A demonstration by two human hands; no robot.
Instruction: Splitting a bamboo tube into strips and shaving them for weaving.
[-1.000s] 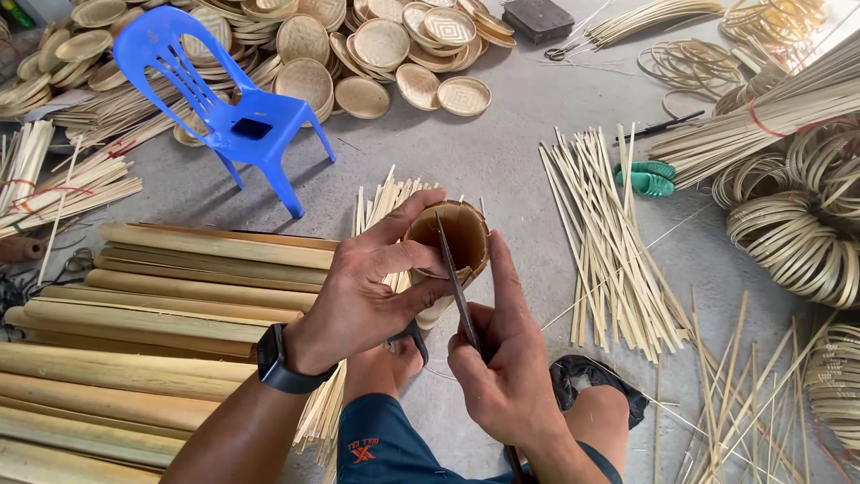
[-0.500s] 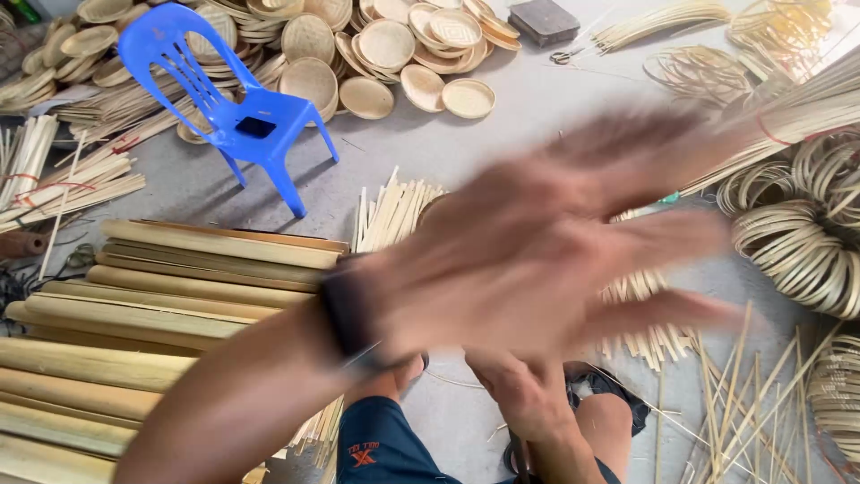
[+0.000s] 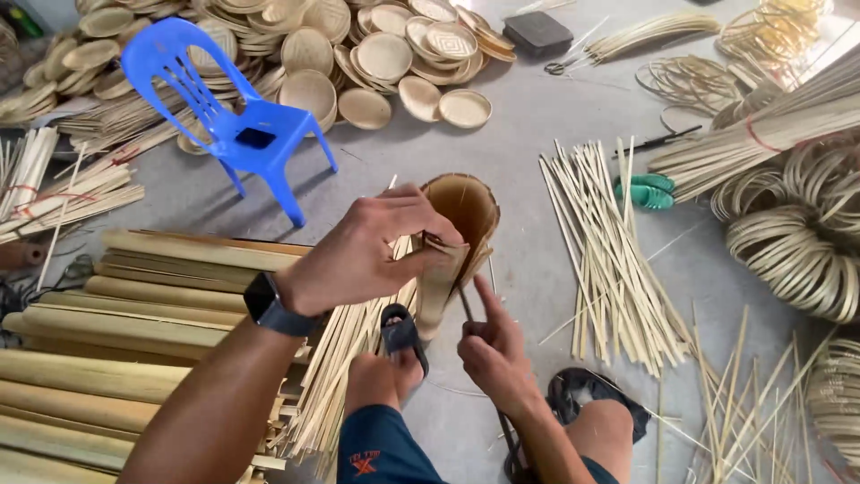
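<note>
Bamboo tube (image 3: 452, 242) stands upright at centre, long axis vertical, open end up. Left hand (image 3: 367, 251) is clamped round its upper wall from the left. Right hand (image 3: 493, 350) sits just below, fingers closed on a thin blade (image 3: 466, 300) set against the tube. Split strips (image 3: 609, 260) lie right, blue chair (image 3: 237, 116) far left.
</note>
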